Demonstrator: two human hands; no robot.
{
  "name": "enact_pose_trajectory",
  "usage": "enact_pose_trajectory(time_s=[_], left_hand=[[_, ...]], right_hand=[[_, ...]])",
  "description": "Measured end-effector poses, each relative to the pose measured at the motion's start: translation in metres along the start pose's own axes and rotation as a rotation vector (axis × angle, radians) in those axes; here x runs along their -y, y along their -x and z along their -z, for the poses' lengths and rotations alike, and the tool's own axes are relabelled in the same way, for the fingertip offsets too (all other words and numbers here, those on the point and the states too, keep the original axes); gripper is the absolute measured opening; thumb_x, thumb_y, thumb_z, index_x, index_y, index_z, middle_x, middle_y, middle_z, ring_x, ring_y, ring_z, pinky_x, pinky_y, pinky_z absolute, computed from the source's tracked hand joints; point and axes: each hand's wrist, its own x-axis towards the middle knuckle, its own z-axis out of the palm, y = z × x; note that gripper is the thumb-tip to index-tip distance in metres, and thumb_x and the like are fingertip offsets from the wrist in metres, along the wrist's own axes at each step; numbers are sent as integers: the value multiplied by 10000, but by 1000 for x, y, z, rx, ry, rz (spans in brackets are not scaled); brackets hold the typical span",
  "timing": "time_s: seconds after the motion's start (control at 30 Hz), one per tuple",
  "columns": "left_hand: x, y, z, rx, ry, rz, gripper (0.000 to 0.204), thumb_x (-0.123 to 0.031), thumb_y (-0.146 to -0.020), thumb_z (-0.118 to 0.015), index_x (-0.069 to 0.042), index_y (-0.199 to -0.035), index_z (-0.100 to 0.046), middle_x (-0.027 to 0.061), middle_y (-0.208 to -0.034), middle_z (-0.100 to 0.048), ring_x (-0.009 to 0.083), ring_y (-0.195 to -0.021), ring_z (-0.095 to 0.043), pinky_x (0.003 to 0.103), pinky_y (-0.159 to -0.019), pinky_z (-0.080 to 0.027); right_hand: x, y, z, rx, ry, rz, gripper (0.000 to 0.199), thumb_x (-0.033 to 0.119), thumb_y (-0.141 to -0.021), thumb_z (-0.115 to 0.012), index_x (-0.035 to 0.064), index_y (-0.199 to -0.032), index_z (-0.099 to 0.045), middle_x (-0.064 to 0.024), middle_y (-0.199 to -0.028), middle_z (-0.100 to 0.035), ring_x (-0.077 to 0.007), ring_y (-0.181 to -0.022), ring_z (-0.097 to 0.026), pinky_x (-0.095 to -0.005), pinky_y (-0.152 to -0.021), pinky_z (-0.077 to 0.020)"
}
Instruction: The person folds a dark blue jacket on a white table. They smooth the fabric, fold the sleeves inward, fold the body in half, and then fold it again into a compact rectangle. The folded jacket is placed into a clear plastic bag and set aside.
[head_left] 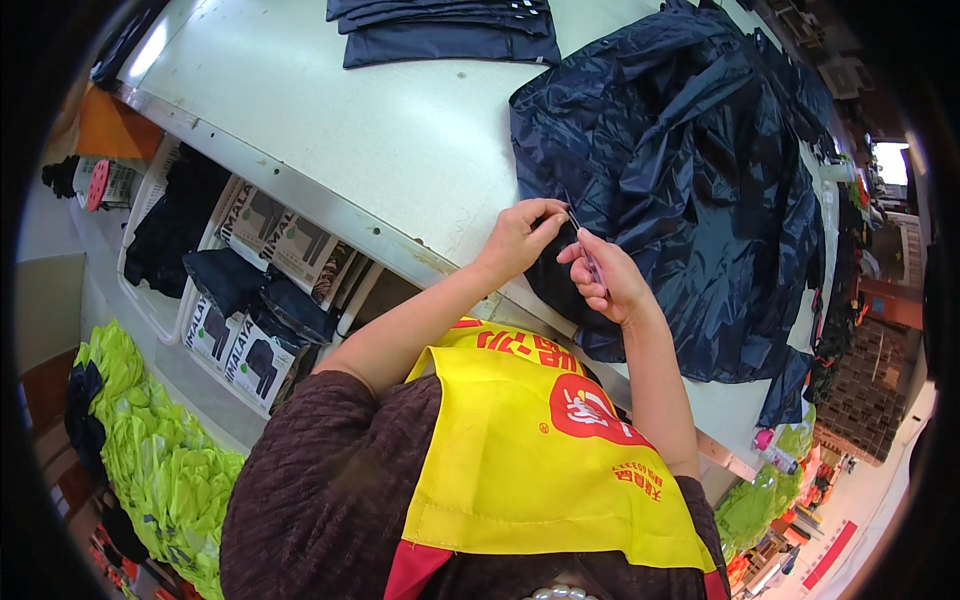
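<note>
A dark navy, shiny garment [690, 190] lies crumpled over the right of the table, part of it hanging past the near edge. My left hand [524, 238] is closed in a pinch at the garment's left edge; what sits between thumb and finger is too small to make out. Close beside it, my right hand [612, 275] is wrapped round small thread snips [591, 266] with a purplish handle. Their thin metal tip points up and left, right by my left fingertips.
Folded dark garments [450, 38] are stacked at the table's far side. The pale table [400, 130] has a metal edge [340, 215]. Under it, a shelf bears dark cloth and printed packages [255, 365]. Bright yellow-green garments [160, 460] are heaped at lower left; a small bottle [778, 458] lies near the right corner.
</note>
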Motion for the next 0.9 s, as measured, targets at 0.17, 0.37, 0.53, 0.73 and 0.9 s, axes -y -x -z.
enact_pose_trajectory(time_s=[0.17,0.37,0.53,0.73,0.9], left_hand=[[3,0,2,36,-28,-24,134,-93,-876,-594,17,-940,-638,110,-987,-678,147,-846,-635,258,-747,-493],[5,2,4,27,-105,-69,130,-98,-881,-590,11,-932,-638,105,-978,-673,153,-846,-628,269,-750,-487],[-15,6,29,-331,120,7,195,-184,-933,-499,-46,-980,-628,82,-980,-637,150,-875,-584,287,-780,-461],[-42,4,77,-658,-175,-359,152,-135,-960,-440,-28,-1030,-523,113,-1220,-524,219,-1132,-476,340,-971,-354],[-69,25,-7,525,-684,-508,594,-218,-686,-774,-72,-1204,-521,184,-1321,-428,335,-1200,-430,416,-988,-356]], right_hand=[[-6,-8,5,7,-9,31,401,414,-964,-427,33,-905,-534,46,-561,-442,-13,-376,-315,-168,-325,-251],[-2,-6,2,109,123,125,372,342,-984,-384,27,-859,-537,42,-531,-441,-19,-347,-296,-169,-310,-243],[-21,29,21,413,-67,332,353,335,-958,-456,-5,-995,-547,-17,-614,-506,-39,-406,-358,-186,-377,-317],[-76,73,77,11,-228,405,302,290,-933,-512,49,-1113,-537,39,-723,-462,-18,-524,-346,-158,-449,-296],[-138,95,162,-607,-644,623,180,233,-859,-623,63,-916,-605,75,-564,-372,-25,-427,-296,-177,-396,-238]])
